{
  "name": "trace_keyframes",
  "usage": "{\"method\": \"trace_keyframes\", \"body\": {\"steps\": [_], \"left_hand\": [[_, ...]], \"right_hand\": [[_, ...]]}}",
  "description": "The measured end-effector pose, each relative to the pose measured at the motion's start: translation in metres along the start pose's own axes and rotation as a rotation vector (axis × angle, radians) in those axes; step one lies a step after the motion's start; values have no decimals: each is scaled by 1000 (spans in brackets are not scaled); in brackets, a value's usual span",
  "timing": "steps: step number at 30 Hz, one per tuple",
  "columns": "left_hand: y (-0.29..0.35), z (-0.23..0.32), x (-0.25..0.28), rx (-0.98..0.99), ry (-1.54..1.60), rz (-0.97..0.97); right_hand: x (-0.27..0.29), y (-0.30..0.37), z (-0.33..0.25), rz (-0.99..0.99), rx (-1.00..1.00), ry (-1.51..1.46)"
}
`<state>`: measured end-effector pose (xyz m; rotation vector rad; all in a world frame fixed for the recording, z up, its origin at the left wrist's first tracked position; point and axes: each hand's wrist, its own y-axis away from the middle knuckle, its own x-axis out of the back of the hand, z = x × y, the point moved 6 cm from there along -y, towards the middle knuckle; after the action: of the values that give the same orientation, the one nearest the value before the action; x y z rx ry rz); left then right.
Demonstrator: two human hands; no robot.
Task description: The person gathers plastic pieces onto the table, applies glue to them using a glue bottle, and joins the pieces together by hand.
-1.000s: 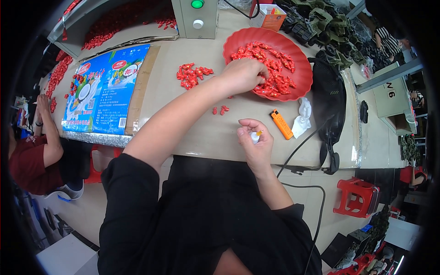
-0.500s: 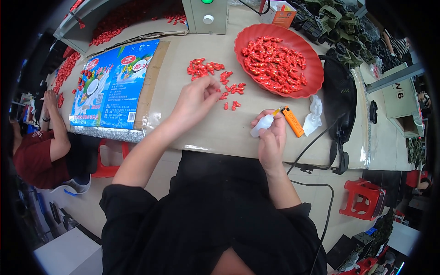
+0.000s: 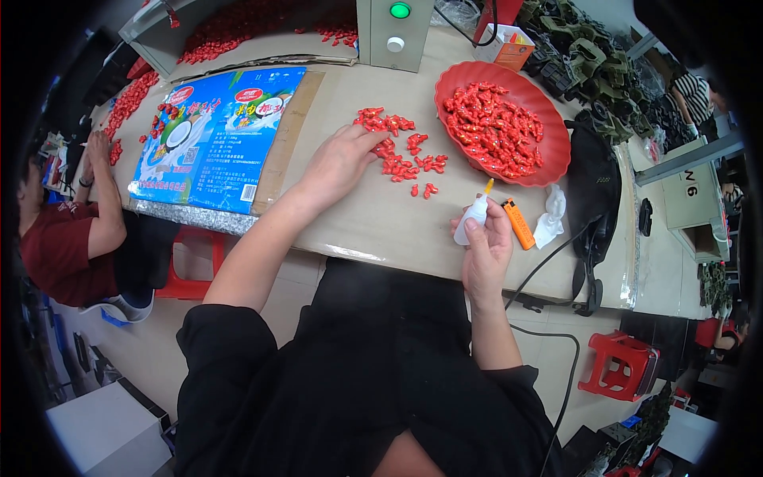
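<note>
My left hand (image 3: pixel 347 163) reaches over the table, its fingers stretched out onto a loose group of small glossy red figures (image 3: pixel 394 167). Its fingertips touch the pieces at the left side of the group; whether one is between them is hard to see. In my right hand (image 3: pixel 490 253) is a small white squeeze bottle (image 3: pixel 475 213) with a yellow nozzle, held between thumb and fingers with the tip pointing up. Beyond it stands a red scalloped bowl (image 3: pixel 559 163) heaped with the same red figures (image 3: pixel 497 127).
Right of my right hand lie an orange lighter (image 3: pixel 518 224), a crumpled white tissue (image 3: pixel 550 219) and a black bag (image 3: pixel 596 183) with a cable. Blue printed cardboard (image 3: pixel 214 143) covers the table's left part. A grey box with a green light (image 3: pixel 400 10) stands behind. A co-worker (image 3: pixel 71 238) sits left.
My left hand has gone from a pinch above the near red pieces to reaching into the group with straighter fingers. The bottle in my right hand has tipped more upright. The view has shifted slightly.
</note>
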<state>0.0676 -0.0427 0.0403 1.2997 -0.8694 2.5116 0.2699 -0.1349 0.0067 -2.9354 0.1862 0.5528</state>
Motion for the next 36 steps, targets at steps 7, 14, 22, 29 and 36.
{"method": "trace_keyframes", "body": {"steps": [7, 14, 22, 29, 36], "left_hand": [[22, 0, 9, 65, -85, -3], [54, 4, -8, 594, 1333, 39], [62, 43, -43, 642, 1820, 12], [60, 59, -54, 476, 1616, -144], [59, 57, -46, 499, 1590, -110]], "right_hand": [[-1, 0, 2, -40, -132, -22], [-3, -5, -5, 4, -100, -21], [-15, -10, 3, -140, -267, -591], [-50, -10, -1, -168, -363, -637], [-48, -15, -4, -183, -301, -572]]}}
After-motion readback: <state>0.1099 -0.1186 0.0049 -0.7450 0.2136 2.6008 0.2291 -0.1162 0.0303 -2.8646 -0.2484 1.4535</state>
